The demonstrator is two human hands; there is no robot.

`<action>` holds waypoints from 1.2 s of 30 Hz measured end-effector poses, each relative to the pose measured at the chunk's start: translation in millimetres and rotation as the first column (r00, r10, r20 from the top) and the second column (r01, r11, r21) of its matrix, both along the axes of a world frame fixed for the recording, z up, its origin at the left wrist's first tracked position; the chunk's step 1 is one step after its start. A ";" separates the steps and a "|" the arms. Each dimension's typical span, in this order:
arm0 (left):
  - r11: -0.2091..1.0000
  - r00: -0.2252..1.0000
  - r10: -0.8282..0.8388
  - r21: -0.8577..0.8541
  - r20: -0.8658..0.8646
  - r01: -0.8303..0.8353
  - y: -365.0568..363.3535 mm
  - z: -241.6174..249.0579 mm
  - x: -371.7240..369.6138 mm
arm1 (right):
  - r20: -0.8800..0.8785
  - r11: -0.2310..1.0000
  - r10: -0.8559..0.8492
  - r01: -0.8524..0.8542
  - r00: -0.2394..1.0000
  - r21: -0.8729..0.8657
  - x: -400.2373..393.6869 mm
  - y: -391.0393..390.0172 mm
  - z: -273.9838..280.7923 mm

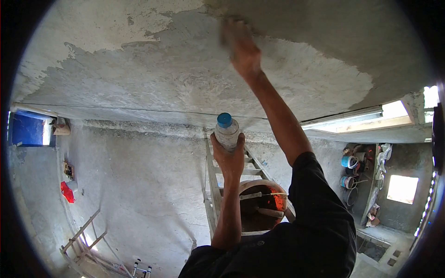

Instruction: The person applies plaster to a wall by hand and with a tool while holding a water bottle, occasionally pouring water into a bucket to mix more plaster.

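My left hand (229,160) is wrapped round a clear plastic bottle (227,134) with a blue cap, held upright in front of the plastered surface. Higher up, my right hand (241,44) is raised against the grey plaster (278,60), at the edge of a darker, damp-looking patch. Motion smears its fingers, so whether it holds anything cannot be made out. Below my arms, a round bucket (248,186) with orange on its inner side contains handled tools (270,212). It sits by a ladder (214,180).
At the lower left stands a wooden frame (79,238). A red item (67,192) lies further up on that side. Several buckets (348,161) stand at the right, near an opening (401,189). A window frame (361,123) juts out at upper right.
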State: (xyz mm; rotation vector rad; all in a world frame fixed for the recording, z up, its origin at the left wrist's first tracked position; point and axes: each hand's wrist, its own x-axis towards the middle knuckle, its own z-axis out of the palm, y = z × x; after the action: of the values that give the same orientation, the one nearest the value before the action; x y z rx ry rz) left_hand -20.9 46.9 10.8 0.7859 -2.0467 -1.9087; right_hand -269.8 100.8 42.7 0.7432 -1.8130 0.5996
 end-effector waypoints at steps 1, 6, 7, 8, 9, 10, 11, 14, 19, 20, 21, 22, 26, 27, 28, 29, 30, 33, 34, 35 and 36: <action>1.000 1.000 -0.001 0.000 0.013 0.001 0.6 0.2 1.7 | 0.102 0.993 0.079 -0.088 0.992 0.084 5.9 -7.9 -4.7; 1.000 1.000 0.006 0.006 -0.018 -0.006 -1.0 -2.6 -0.1 | 0.109 0.976 0.169 -0.181 0.980 0.117 21.3 -0.6 15.5; 1.000 1.000 0.001 0.005 -0.006 -0.001 -0.9 -2.2 1.5 | 0.026 0.992 0.121 -0.122 0.992 0.017 19.7 2.1 22.8; 1.000 1.000 0.002 0.007 0.001 -0.002 -0.5 -0.8 2.5 | -0.053 0.994 0.062 -0.066 0.997 -0.087 17.4 3.6 25.3; 1.000 1.000 0.008 0.014 -0.003 -0.008 -0.3 1.5 1.9 | -0.050 0.994 0.062 -0.066 0.997 -0.086 11.3 4.1 18.8; 1.000 1.000 0.013 0.021 -0.010 -0.013 -0.1 2.9 1.0 | -0.033 0.999 0.023 -0.024 0.999 -0.032 2.9 5.3 7.8; 1.000 1.000 0.013 0.022 -0.013 -0.013 0.0 2.2 0.4 | -0.022 1.000 -0.018 0.019 1.000 0.022 -0.5 5.4 1.6; 0.999 1.000 0.009 0.036 -0.018 -0.008 -0.6 -4.8 3.4 | 0.163 0.993 0.081 -0.094 0.983 0.072 16.3 -6.7 -15.1; 0.999 1.000 -0.018 0.030 0.021 0.018 -4.5 -6.6 2.3 | 0.004 0.997 0.057 -0.057 0.998 -0.051 22.0 5.3 15.1; 0.999 0.999 -0.016 0.029 0.029 0.015 -3.8 -4.0 2.7 | -0.054 0.991 -0.010 0.003 0.999 -0.130 18.7 6.4 18.9; 1.000 1.000 0.001 0.027 0.007 -0.001 -2.7 0.3 2.2 | -0.049 0.991 -0.009 0.003 0.999 -0.131 14.9 7.0 14.1; 1.000 1.000 0.016 0.025 -0.020 -0.016 -2.2 2.7 1.2 | -0.021 0.996 -0.020 0.018 1.000 -0.086 10.7 7.6 8.5; 0.999 1.000 0.014 0.031 0.003 -0.014 -0.6 -5.1 3.1 | 0.117 0.999 0.016 -0.020 0.993 0.035 19.6 3.0 -12.6; 0.999 1.000 0.016 0.040 -0.003 -0.015 -0.5 -6.0 3.0 | 0.113 0.999 0.017 -0.021 0.993 0.036 23.2 5.4 -12.7; 0.999 1.000 0.018 0.047 -0.011 -0.017 -1.0 -6.6 1.7 | 0.104 1.000 0.020 -0.022 0.994 0.012 28.4 7.1 -6.8; 0.999 1.000 0.020 0.046 -0.013 -0.019 -0.7 -7.3 1.1 | 0.099 1.000 0.023 -0.022 0.995 -0.014 31.1 8.4 -1.1; 0.999 0.999 0.036 0.028 -0.011 -0.035 0.5 -8.0 1.0 | 0.100 1.000 0.027 -0.026 0.995 -0.015 28.2 9.2 6.8; 0.999 0.999 0.033 0.035 0.000 -0.033 -0.1 -3.5 2.2 | -0.046 0.993 -0.046 0.041 0.998 -0.114 15.6 12.0 13.5; 0.998 1.000 0.014 0.061 -0.004 -0.013 -0.8 -1.3 1.2 | -0.018 0.996 -0.038 0.037 0.999 -0.079 11.2 13.1 4.4; 0.998 1.000 0.014 0.060 -0.007 -0.013 -1.0 -1.5 0.2 | 0.007 0.999 -0.029 0.030 1.000 -0.045 9.2 12.7 -1.3; 0.998 1.000 0.015 0.058 0.003 -0.015 -0.8 -2.5 0.2 | 0.006 0.999 -0.027 0.028 1.000 -0.045 11.2 11.5 -9.6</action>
State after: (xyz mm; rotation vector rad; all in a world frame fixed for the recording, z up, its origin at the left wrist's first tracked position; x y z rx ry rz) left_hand -20.7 46.1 8.2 0.8151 -1.9893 -1.9675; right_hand -258.6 112.3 33.1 0.6860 -1.8061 0.6226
